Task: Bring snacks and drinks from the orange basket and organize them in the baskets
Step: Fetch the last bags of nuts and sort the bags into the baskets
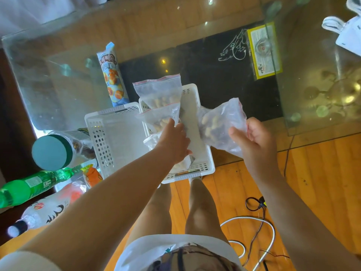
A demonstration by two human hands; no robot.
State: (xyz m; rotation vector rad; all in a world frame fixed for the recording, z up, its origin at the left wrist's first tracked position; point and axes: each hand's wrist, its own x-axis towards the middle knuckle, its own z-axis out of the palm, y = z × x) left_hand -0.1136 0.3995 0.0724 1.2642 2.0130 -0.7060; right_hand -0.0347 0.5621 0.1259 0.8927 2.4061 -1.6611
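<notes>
The sorting is under way but looks well short of finished. Two white baskets stand side by side at the near edge of the glass surface [58,61]. The right white basket [195,106] already holds several clear zip bags of nuts [159,90], standing or leaning along its left wall, so that group is partly in place. The left white basket [117,130] appears to hold nothing yet.

The left hand [174,139] reaches into the right basket, its fingers on one of the bags there; whether this grip pinches the bag or only presses it I cannot tell. The right hand [254,137] hovers just right of that basket, its grip pinching another clear bag of nuts [222,124], held in the air and not yet set down.

Still loose near the left edge of the surface lie a green bottle [29,186], a clear bottle with a dark cap [46,210], a teal-lidded jar [52,151], an orange packet [92,176] and a blue snack pack [113,75] behind the left basket. These remain to be sorted, by my judgement. The orange basket is not in view.
</notes>
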